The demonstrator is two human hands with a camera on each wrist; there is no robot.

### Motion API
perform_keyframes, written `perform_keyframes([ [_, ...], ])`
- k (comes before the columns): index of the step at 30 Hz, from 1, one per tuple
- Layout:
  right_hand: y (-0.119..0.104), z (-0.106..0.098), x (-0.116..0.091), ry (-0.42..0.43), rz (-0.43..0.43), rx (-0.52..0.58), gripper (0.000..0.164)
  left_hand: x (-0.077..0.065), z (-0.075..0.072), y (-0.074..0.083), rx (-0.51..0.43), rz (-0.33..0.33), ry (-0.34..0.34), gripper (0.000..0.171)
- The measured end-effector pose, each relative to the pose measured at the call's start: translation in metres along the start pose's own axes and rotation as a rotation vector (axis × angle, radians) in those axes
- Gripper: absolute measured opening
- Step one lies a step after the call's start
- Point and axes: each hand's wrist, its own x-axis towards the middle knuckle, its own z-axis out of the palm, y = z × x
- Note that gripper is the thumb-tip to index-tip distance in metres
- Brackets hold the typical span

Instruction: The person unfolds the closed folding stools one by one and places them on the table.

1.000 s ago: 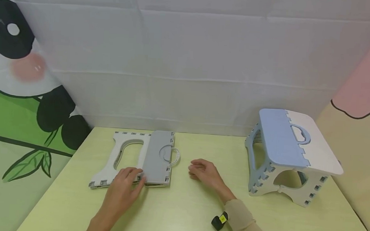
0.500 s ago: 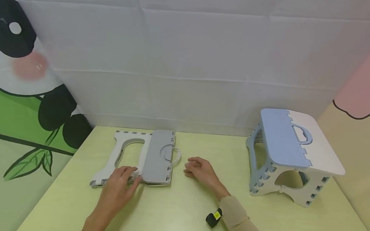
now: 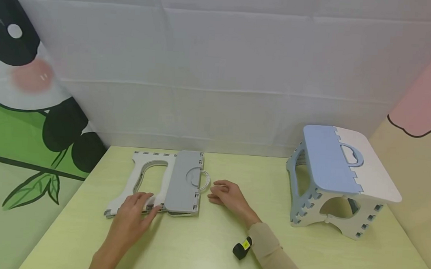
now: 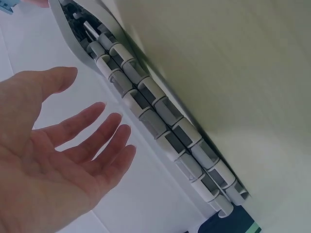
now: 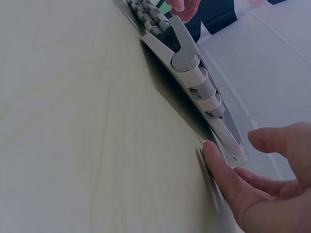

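Note:
A folding step stool [image 3: 183,200] in grey and white lies collapsed flat on the table, its looped carry handle [image 3: 207,181] out on the right side. My left hand [image 3: 130,217] is at the stool's near edge, fingers loosely bent over the white leg part; the left wrist view shows the palm and spread fingers beside the row of hinges [image 4: 155,121], gripping nothing. Just right of the handle hovers my right hand [image 3: 231,197]. In the right wrist view its thumb and fingers [image 5: 223,174] are apart around the handle's end, without a visible pinch.
A second folding stool [image 3: 329,160], blue and white, stands unfolded at the table's right. Behind the pale yellow table [image 3: 202,247] rises a white cloth backdrop [image 3: 234,62]. A black strap piece with a yellow tag [image 3: 241,248] sits at the right wrist.
My right hand has moved left, closer to the stool's handle. The left hand has slid slightly left along the near edge. Both stools have stayed in place.

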Motion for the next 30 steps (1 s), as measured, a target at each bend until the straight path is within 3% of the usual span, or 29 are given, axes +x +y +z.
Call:
perform_keyframes([
  [15,-0.001,0.009,0.008,-0.075,0.007,0.094,0.046,-0.002,-0.009,-0.013,0.012,-0.076,-0.094,0.046],
  [23,-0.001,0.016,0.011,-0.056,0.016,0.124,0.049,-0.005,-0.01,-0.019,0.018,-0.031,-0.086,0.049],
  [30,-0.001,0.021,0.015,-0.012,0.039,0.162,0.052,-0.007,-0.009,-0.024,0.003,-0.038,-0.114,0.047],
])
